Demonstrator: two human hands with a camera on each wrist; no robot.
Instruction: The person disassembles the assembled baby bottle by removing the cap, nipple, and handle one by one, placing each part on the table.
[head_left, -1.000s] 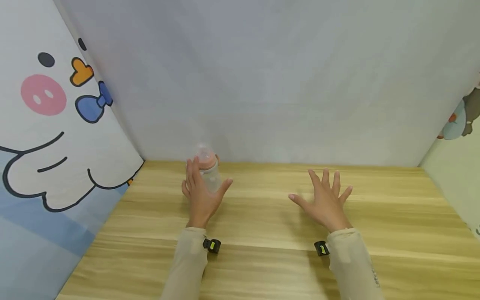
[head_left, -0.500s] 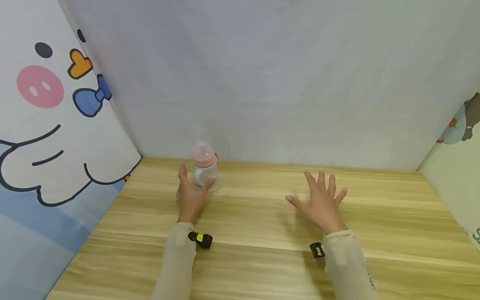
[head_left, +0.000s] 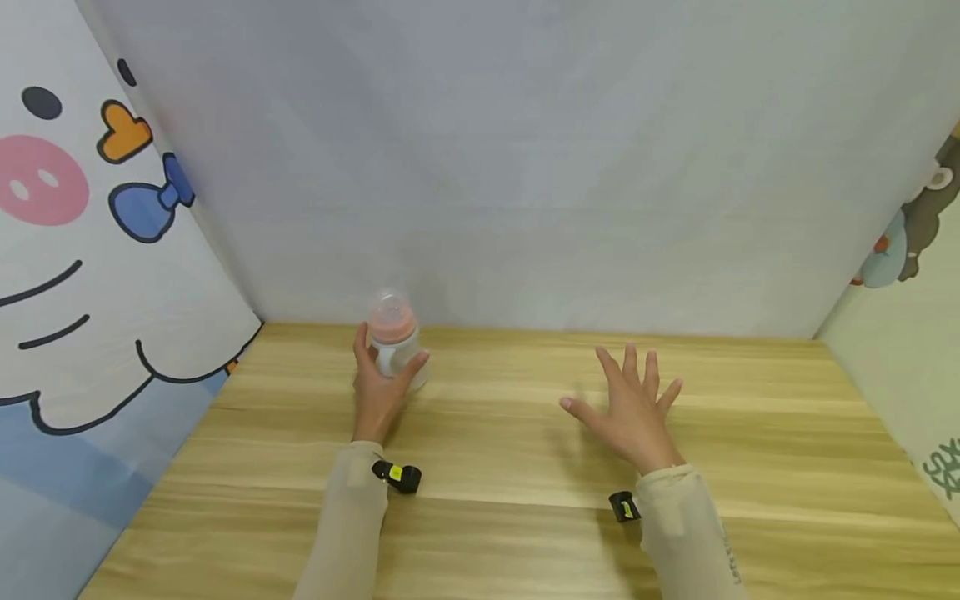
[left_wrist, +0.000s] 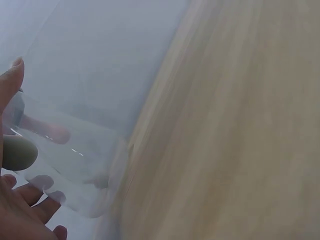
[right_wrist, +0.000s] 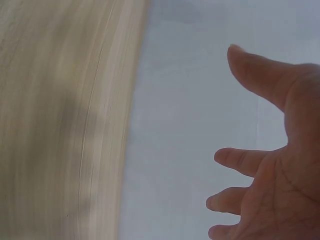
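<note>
A baby bottle point(head_left: 392, 323) with a pink collar, clear domed cap and white handle stands upright near the table's back edge, in the head view. My left hand point(head_left: 380, 398) is around its near left side, the thumb in front of the body and the fingers at its left. In the left wrist view, the clear bottle body point(left_wrist: 85, 160) lies between the straight thumb and the loosely bent fingers point(left_wrist: 45, 207), with a gap beside the thumb. My right hand point(head_left: 633, 417) hovers over the right part of the table, fingers spread, holding nothing.
The wood-grain table point(head_left: 510, 542) runs back to a plain pale wall sheet point(head_left: 525, 192). A cartoon-printed sheet point(head_left: 60, 333) borders the left side, and another printed sheet point(head_left: 915, 350) the right. A black wrist camera point(head_left: 397, 475) sits on the left sleeve.
My left hand first overlapped the bottle, drew back to its left, then came in around it. The right hand stays spread. The head view has shifted slightly.
</note>
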